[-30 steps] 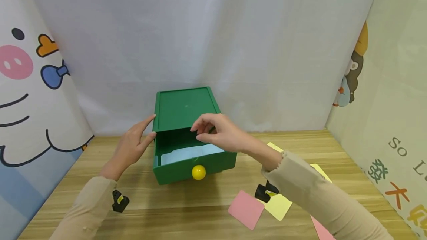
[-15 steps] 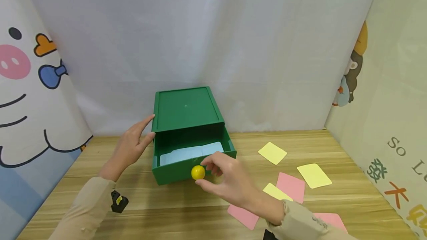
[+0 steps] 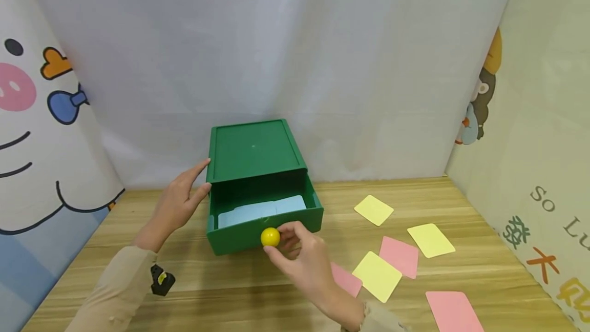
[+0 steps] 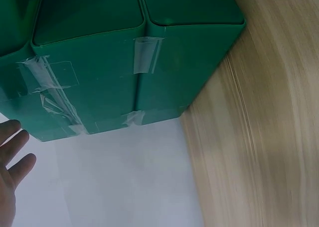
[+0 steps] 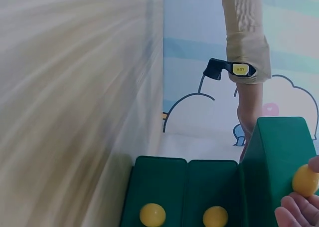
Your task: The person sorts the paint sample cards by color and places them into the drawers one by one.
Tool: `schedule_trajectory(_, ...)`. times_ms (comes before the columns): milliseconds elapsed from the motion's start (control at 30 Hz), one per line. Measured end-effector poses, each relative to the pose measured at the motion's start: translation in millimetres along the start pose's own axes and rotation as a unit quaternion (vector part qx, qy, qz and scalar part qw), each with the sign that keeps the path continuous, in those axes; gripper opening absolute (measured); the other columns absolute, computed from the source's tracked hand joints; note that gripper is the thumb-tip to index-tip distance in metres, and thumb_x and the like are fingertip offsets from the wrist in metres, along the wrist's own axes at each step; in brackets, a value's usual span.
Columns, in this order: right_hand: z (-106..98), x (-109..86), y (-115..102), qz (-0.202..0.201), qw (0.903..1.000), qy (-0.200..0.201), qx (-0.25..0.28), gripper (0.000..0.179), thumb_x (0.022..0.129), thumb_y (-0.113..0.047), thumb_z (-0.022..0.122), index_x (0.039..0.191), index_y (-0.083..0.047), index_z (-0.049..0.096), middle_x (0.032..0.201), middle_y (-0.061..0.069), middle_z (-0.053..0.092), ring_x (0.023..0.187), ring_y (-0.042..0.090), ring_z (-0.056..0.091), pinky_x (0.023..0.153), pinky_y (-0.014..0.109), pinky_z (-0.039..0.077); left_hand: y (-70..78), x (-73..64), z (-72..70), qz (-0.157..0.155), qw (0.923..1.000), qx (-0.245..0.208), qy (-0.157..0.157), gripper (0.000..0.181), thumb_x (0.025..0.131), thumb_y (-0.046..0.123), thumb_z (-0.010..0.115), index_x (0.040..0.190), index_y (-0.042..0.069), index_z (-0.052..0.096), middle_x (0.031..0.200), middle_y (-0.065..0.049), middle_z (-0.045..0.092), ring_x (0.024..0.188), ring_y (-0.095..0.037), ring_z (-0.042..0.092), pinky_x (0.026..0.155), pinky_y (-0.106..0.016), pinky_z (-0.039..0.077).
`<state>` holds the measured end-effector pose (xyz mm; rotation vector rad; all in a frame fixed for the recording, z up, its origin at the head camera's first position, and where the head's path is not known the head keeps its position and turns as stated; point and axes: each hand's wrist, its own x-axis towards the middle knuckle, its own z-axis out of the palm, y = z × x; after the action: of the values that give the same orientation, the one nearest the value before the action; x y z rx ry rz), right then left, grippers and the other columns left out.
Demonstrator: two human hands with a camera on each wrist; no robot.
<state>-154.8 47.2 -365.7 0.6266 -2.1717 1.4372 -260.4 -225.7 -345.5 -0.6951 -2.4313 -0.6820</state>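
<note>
A green drawer unit (image 3: 253, 150) stands on the wooden table against the back curtain. Its top drawer (image 3: 230, 242) is pulled out, with light blue cards (image 3: 249, 214) lying inside. My right hand (image 3: 311, 268) pinches the round yellow knob (image 3: 270, 237) on that drawer's front between thumb and index finger. My left hand (image 3: 177, 201) rests its fingertips and thumb against the unit's left side, fingers fairly straight. In the right wrist view, two lower drawers with yellow knobs (image 5: 152, 215) are closed.
Yellow cards (image 3: 378, 275) and pink cards (image 3: 400, 256) lie scattered on the table to the right of the unit. A white curtain (image 3: 369, 91) hangs close behind it. Printed cloth walls (image 3: 521, 178) border both sides. Clear tape (image 4: 147, 55) joins the stacked drawer cases.
My right hand has come down from above the drawer opening to the yellow knob and taken hold of it. The left hand has kept its place; the drawer stays pulled out.
</note>
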Motion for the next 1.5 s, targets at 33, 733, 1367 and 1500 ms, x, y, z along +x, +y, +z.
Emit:
schedule_trajectory(33, 1, -0.7, 0, 0.006, 1.0000, 0.004, 0.004, 0.025, 0.073, -0.014, 0.076, 0.090, -0.008, 0.060, 0.075, -0.001, 0.063, 0.064, 0.010, 0.059, 0.056, 0.018, 0.052, -0.2, -0.2, -0.3, -0.001, 1.0000, 0.000, 0.000, 0.053, 0.095, 0.026, 0.048, 0.142, 0.011, 0.032, 0.133, -0.024, 0.043, 0.119, -0.041, 0.042, 0.093, -0.057, 0.036)
schedule_trajectory(733, 15, 18.0, 4, 0.025, 0.9989, 0.032, -0.023, 0.023, 0.078, -0.019, 0.072, 0.094, -0.007, 0.061, 0.081, 0.001, 0.063, 0.074, 0.014, 0.060, 0.057, 0.024, 0.053, -0.6, -0.9, -3.0, 0.001, 1.0000, 0.009, 0.003, 0.052, 0.094, 0.029, 0.049, 0.142, 0.013, 0.034, 0.133, -0.023, 0.043, 0.118, -0.041, 0.042, 0.093, -0.057, 0.035)
schedule_trajectory(1367, 31, 48.8, 18, 0.032, 0.9983, 0.042, -0.026, 0.024, 0.081, -0.021, 0.069, 0.096, -0.004, 0.061, 0.083, 0.005, 0.063, 0.075, 0.020, 0.060, 0.057, 0.018, 0.051, 1.3, 0.3, -6.3, -0.005, 1.0000, 0.007, -0.003, 0.052, 0.094, 0.029, 0.050, 0.141, 0.012, 0.036, 0.134, -0.022, 0.043, 0.119, -0.041, 0.041, 0.093, -0.057, 0.035)
schedule_trajectory(1500, 32, 52.0, 19, 0.046, 0.9978, 0.040, -0.026, 0.024, 0.081, -0.022, 0.069, 0.097, -0.005, 0.061, 0.083, 0.004, 0.063, 0.075, 0.019, 0.060, 0.057, 0.016, 0.049, 1.8, 0.2, -6.8, -0.009, 1.0000, -0.001, -0.004, 0.051, 0.094, 0.028, 0.049, 0.141, 0.012, 0.036, 0.135, -0.022, 0.043, 0.120, -0.041, 0.041, 0.093, -0.057, 0.034)
